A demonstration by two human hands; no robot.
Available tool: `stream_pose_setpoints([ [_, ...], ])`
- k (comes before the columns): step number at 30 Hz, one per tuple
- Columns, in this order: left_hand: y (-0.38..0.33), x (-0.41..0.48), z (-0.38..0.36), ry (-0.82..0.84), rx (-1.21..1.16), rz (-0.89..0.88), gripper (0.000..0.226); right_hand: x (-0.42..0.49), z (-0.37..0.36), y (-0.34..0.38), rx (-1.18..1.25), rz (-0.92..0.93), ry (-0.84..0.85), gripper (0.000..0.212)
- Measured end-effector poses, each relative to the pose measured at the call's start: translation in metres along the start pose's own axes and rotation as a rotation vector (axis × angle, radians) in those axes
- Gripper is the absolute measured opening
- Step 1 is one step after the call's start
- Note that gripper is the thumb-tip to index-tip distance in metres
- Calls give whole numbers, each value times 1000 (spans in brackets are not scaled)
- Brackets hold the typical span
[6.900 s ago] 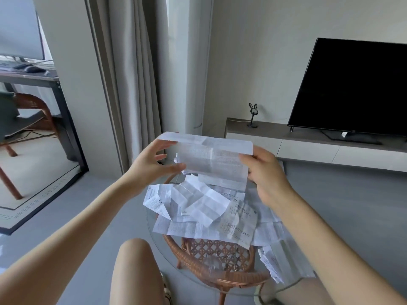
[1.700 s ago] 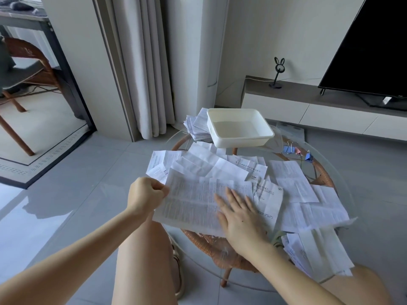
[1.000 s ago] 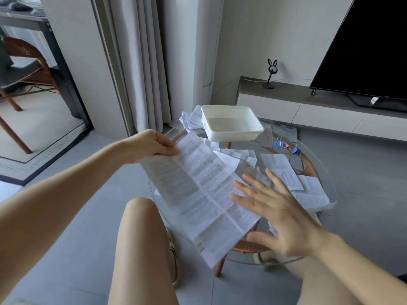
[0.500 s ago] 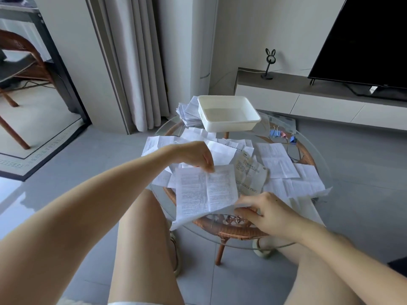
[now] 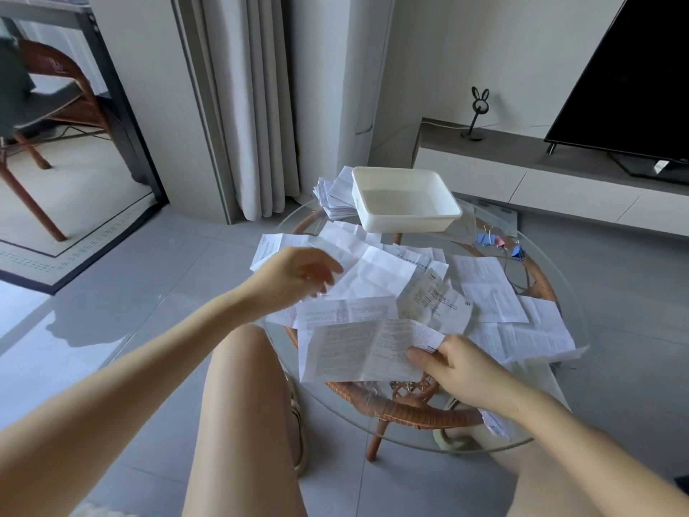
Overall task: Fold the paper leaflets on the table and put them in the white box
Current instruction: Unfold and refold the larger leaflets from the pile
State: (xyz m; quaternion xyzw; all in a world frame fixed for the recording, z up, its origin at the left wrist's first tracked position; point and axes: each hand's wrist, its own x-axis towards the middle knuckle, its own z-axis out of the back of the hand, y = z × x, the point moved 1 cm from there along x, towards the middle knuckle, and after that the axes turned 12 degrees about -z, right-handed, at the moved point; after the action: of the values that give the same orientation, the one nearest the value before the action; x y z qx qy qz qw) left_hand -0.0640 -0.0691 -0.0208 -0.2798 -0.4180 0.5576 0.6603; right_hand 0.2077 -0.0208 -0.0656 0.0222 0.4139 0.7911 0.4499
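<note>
Nearest: my bare legs [image 5: 238,404], either side of the counter's near edge. My right hand [image 5: 460,371] is clamped on a folded leaflet [image 5: 358,350], thumb on top, fingers curled under its right end. The leaflet is folded to a wide strip, print facing up, low over the near part of the counter [image 5: 570,292], w/ its left end free.

Further back & to the left, my left hand [image 5: 298,272] hangs over the papers w/ fingers loosely curled, gripping nothing. Can't tell if the fingertips touch paper.

Under & around it lie the loose leaflets [image 5: 373,270]: unfolded, creased, overlapping, covering most of the round glass top. A few hang off the near right edge. A rattan base [image 5: 410,416] shows through the glass.

At the far edge the white box [image 5: 406,225] sits upright, open top. A stack of folded leaflets [image 5: 332,197] is right against its left side. To the box's right are binder clips [image 5: 499,244], blue & pink, on the glass.

Beyond: curtain [image 5: 253,106] at left, low TV bench [image 5: 484,169] w/ a rabbit ornament [image 5: 477,113] & a black TV [image 5: 634,76].
</note>
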Motion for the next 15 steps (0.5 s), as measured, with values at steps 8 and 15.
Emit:
stream_pose_setpoints([
  [8,30,-102,-36,317,628,-315,32,-13,3,6,-95,56,35,15],
  [15,45,-106,-53,26,509,-313,24,-15,5,14,-150,-34,138,44],
])
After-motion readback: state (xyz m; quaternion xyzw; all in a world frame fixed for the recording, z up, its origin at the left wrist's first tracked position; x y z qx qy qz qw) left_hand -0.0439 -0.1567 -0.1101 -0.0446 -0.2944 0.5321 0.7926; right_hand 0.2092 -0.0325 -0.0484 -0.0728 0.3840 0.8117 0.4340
